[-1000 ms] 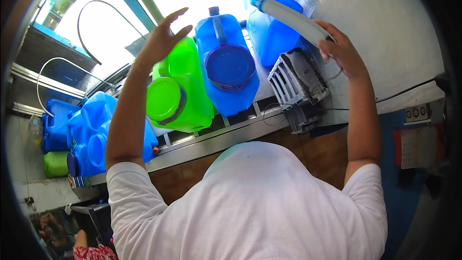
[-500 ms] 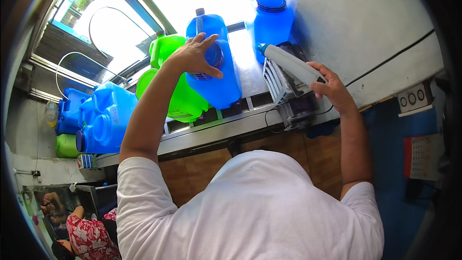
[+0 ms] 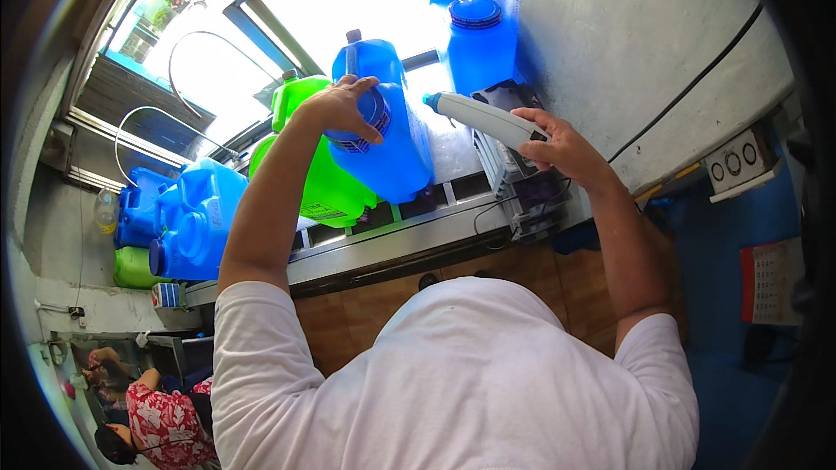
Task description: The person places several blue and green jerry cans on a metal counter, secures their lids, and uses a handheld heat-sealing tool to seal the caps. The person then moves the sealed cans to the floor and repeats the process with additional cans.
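The right hand (image 3: 562,148) wraps firmly around the rear end of the white handheld tool (image 3: 488,117), whose blue tip points leftward from that grip, toward the blue jug (image 3: 405,144) and apart from it. The left hand (image 3: 340,111) is spread over the jug's round lid (image 3: 374,109), thumb and fingers apart; whether they clamp its rim cannot be determined. The green jug (image 3: 338,183) stands beside and partly beneath the left hand, and a second blue jug (image 3: 483,57) stands ahead of the right-hand grip.
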Available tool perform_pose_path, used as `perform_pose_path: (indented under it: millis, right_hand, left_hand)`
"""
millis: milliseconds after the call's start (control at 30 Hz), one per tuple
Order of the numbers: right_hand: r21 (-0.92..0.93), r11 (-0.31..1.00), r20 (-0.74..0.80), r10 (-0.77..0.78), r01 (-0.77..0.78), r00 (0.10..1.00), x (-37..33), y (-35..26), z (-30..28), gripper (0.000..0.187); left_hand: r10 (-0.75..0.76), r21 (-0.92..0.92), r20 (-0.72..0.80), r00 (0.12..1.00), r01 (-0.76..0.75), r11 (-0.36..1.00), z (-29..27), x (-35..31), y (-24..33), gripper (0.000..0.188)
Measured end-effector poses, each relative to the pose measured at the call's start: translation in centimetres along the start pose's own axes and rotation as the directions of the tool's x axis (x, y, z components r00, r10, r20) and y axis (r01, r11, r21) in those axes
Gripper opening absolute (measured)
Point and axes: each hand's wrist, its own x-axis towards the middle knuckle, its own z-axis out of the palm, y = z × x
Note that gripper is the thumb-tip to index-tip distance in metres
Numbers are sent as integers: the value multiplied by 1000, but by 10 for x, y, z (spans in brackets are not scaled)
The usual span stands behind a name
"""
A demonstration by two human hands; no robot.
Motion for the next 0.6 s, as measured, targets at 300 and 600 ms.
perform_pose_path:
  millis: [300,600]
  right_hand:
    - [-15,1000,61,13,-12,998,18,-7,10,67]
    - [36,999,116,1,-6,993,39,-11,21,63]
  left_hand:
    - [7,-2,4,1000,-7,1000,-1,1,1,117]
    - [20,5,-50,999,-20,1000,6,0,-3,115]
